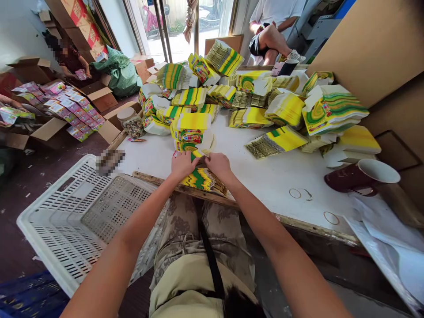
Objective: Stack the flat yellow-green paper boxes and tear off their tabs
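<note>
Yellow-and-green printed cardboard cartons [198, 179] are held in a stack at the near edge of the white table [265, 176], in front of the body. By the left hand [183, 165] and the right hand [218, 167], the stack is gripped from both sides, with fingers bent and thumbs on top. Colourful lettering is printed on the similar flat carton bundles [190, 128], but it is too small to be read. Beyond the hands, the table is crowded by these bundles. A dark-red mug [341, 177] is placed at the right, near two thin tan rings [294, 193].
</note>
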Demonstrator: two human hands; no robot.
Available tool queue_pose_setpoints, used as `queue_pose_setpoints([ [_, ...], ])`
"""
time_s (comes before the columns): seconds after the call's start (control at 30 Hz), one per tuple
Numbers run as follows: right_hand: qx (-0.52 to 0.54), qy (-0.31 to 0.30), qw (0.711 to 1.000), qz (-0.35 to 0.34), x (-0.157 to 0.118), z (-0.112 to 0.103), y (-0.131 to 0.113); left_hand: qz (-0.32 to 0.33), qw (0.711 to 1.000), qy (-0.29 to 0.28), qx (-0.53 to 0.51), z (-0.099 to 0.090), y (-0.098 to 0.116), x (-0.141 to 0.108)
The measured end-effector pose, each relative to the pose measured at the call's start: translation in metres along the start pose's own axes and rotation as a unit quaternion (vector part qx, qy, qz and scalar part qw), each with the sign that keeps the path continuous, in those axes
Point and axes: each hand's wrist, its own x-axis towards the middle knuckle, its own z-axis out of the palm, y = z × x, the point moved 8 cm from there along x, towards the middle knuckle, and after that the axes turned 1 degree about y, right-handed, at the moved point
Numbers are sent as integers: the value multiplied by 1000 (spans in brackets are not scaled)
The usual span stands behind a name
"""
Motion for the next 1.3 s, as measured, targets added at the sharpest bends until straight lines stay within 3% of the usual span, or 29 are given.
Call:
queue_pose_setpoints([
  [0.1,41,-37,998,26,0,10,1,2,1000,-3,-3,1,0,1],
  [0.3,131,-126,981,-74,2,32,-31,21,999,-11,-23,3,2,3],
  [0.43,128,-147,977,-84,3,30,-21,13,999,-5,-29,3,0,1],
  [0.57,57,-92,994,-8,4,12,10,8,999,-5,-31,5,1,2],
  [0.73,36,-16,997,-59,-2,-8,12,-23,998,-50,-44,8,-2,9],
  [0.8,63,-49,991,-104,-6,-8,12,-30,996,-71,-51,9,-3,11],
  [0.87,109,-131,973,-157,-13,-2,12,-29,995,-75,-52,10,-3,13],
  [0.97,153,-226,941,-198,-23,3,15,-17,998,-44,-37,7,-2,14],
  [1.03,158,-191,951,-187,-19,-1,19,-5,999,-19,-26,5,0,13],
  [1.17,125,-6,983,-130,-7,-17,25,8,1000,-4,-18,4,1,11],
  [1.3,45,35,991,-122,-7,-11,20,5,1000,-4,-15,5,1,12],
])
